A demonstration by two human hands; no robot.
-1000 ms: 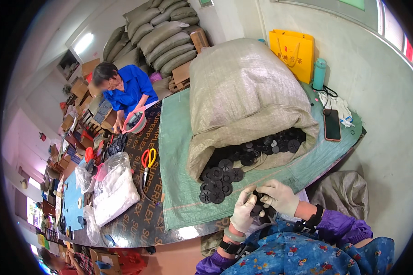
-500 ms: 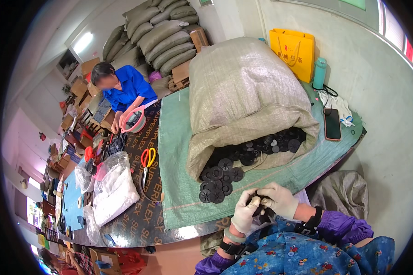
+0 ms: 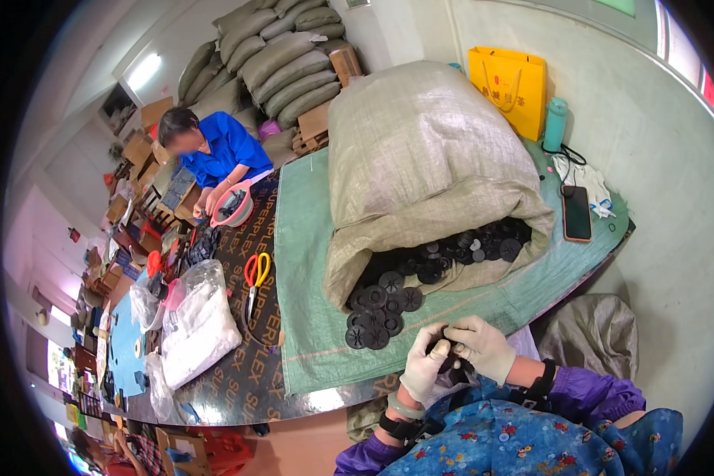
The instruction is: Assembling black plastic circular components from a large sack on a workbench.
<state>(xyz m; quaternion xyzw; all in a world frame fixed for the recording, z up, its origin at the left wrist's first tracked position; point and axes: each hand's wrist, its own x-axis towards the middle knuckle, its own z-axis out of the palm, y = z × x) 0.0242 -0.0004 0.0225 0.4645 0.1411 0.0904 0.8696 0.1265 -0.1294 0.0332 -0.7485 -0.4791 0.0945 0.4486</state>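
Both my hands wear white gloves and meet just off the table's near edge. My left hand (image 3: 425, 363) is closed on a black round part (image 3: 444, 343), thumb pressed along it. From the other side my right hand (image 3: 484, 349) pinches the same part; its fingertips partly hide it. Beyond my hands lies a small heap of black ribbed discs (image 3: 375, 317) on a green woven sheet (image 3: 309, 333). These spill from the mouth of a large woven sack (image 3: 428, 143), where many more dark discs show.
Red-and-yellow scissors (image 3: 255, 278) and a clear plastic bag (image 3: 202, 317) lie to the left. A phone (image 3: 577, 213), teal bottle (image 3: 554, 120) and yellow paper bag (image 3: 509, 91) stand or lie at right. Across the table a person in blue (image 3: 224, 151) works beside a pink basket (image 3: 234, 205).
My fingers have shifted slightly around the black part, and my right fingers are a little more spread. The person across the table has moved their hands slightly.
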